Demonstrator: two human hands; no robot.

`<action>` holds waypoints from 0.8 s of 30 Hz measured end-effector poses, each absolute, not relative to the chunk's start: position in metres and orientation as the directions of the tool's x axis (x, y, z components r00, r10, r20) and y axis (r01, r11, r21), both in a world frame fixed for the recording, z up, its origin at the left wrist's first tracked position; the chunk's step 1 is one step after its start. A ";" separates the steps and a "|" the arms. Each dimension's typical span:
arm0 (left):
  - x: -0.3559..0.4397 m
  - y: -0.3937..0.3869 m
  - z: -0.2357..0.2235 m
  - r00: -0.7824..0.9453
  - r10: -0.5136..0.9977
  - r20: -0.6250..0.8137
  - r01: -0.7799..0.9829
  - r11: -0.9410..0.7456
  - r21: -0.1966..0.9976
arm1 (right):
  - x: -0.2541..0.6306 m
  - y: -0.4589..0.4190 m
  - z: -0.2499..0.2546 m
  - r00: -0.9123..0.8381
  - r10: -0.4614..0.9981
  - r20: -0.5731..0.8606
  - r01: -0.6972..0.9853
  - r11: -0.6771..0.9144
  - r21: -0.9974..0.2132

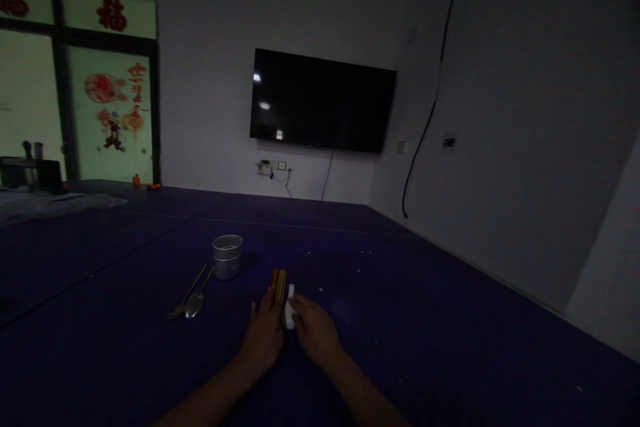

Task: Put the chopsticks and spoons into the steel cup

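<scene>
Right hand (316,331): thumb and fingers pinched narrow on the white spoon (290,312), holding it from its right side. Spoon is on or just over the purple top (360,307), in front of the person, handle end pointing away, bowl end nearer; can't tell if it's resting or slightly lifted.

Left hand (263,332): laid over the near part of the chopsticks (279,283), fingers pointing forward. Can't tell if it grips them or just presses. Chopsticks are bunched side by side, far ends sticking out past the fingertips, just left of the white spoon.

Left of the hands: metal cup (227,259), upright, mouth up. Beside it on its near left, metal spoon (195,305) with bowl toward the person and handle end up near the cup base. Fork (189,291) just left of that, roughly same angle; its near end is too dim to read well.

A few white specks (321,289) scattered right of the hands. Back left: crumpled plastic (55,203), small orange items (145,183) near the wall. TV (323,101) on the far wall, screen dark. Black cable (440,73) hangs down the right wall.
</scene>
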State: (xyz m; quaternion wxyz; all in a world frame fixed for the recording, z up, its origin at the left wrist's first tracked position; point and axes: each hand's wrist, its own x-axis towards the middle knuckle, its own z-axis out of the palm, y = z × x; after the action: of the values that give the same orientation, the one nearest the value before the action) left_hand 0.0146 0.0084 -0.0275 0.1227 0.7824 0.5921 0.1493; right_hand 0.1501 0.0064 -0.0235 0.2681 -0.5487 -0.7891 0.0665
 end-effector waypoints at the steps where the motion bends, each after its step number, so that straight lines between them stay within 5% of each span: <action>1: 0.015 0.009 -0.028 0.248 0.965 0.086 0.893 -0.262 0.367 | 0.150 0.007 -0.024 -0.252 0.903 0.349 0.831 0.386 -0.399; 24: 0.015 0.008 -0.027 0.226 0.969 0.099 0.905 -0.247 0.346 | 0.151 0.006 -0.025 -0.246 0.895 0.373 0.825 0.395 -0.404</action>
State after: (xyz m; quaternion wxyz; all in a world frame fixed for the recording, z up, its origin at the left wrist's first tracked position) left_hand 0.0148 0.0081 -0.0265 0.1078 0.7756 0.6041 0.1479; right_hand 0.1509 0.0061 -0.0246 0.2801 -0.5465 -0.7868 0.0621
